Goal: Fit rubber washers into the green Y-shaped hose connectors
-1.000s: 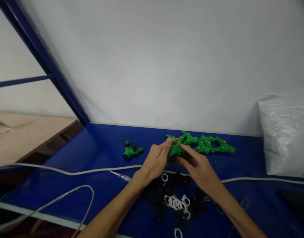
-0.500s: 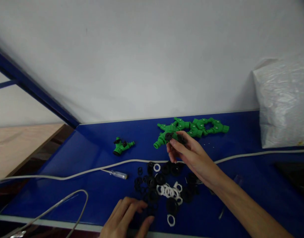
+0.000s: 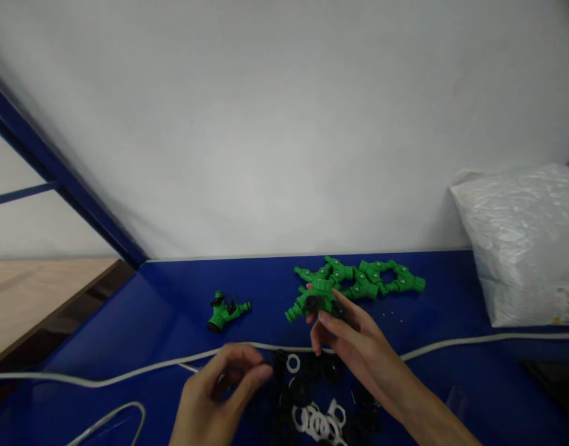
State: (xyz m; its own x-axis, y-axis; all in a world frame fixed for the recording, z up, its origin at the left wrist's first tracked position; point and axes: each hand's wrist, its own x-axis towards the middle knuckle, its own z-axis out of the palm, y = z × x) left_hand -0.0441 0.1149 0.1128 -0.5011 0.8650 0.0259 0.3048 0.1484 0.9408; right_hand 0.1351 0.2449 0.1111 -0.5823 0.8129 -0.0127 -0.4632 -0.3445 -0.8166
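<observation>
My right hand [image 3: 353,337] grips a green Y-shaped hose splitter [image 3: 322,287] with black valve knobs and holds it up over the table. Its wide collar points upward. My left hand [image 3: 221,390] is raised to its left, thumb and forefinger pinched together. Something small and dark may sit at those fingertips, too small to make out. Below and between the hands lie white rings [image 3: 317,424] and black rings and caps [image 3: 299,391] in a loose pile. A second green splitter [image 3: 226,311] with black knobs rests on the table at the left.
Several green splitters [image 3: 365,282] without knobs lie along the back. A pale cable [image 3: 145,370] crosses the blue table [image 3: 173,291]. A screwdriver is mostly hidden behind my left hand. At the right stands a wrapped white bag [image 3: 525,248] against the wall.
My left hand has risen from the pile's left edge, its fingers now pinched. My right hand still holds the splitter, now turned collar up. The view has tilted upward.
</observation>
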